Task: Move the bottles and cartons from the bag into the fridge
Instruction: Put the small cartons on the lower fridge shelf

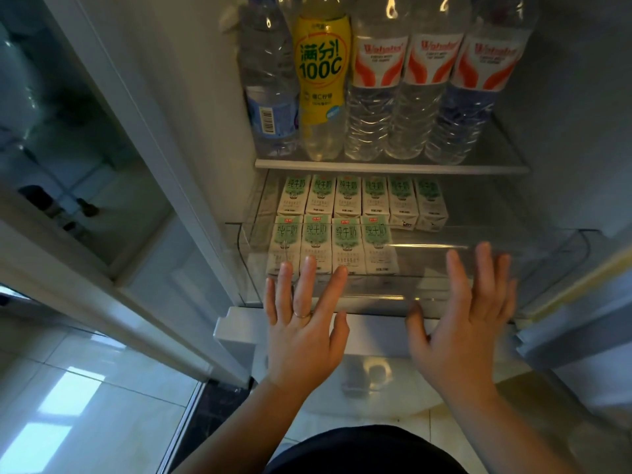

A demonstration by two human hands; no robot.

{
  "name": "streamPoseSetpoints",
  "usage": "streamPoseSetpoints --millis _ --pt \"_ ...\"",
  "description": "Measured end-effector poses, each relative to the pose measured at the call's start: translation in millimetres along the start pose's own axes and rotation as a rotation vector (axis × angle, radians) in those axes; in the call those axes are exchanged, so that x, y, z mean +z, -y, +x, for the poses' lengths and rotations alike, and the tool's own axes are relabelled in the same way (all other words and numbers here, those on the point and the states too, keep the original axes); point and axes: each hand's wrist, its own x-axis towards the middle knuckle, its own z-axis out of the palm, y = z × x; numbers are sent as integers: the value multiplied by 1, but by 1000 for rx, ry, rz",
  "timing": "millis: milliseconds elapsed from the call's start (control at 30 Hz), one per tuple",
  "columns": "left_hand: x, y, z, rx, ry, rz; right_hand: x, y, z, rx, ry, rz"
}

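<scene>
The left hand (304,333), fingers straight and spread, lies flat against the glossy clear-plastic front of the drawer (533,236), just below two rows of boxy green-and-white cartons (345,241) inside it. The right hand (461,333), equally open and slightly blurred, meets the same front further right. Above, ribbed clear bottles (376,97) stand on the shelf (390,166).
</scene>
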Motion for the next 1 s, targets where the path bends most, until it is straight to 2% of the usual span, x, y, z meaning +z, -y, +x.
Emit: streamPoseSetpoints --millis 367,600,733,1000 --pt "10 8 26 -36 119 -26 18 -3 28 32 66 3" --pt "16 12 52 -130 377 -108 31 -9 51 50 167 26" --pt "21 11 70 -175 520 -80 42 -10 67 83 174 36" --pt "31 8 88 -239 502 -151 62 -6 82 144 171 79"
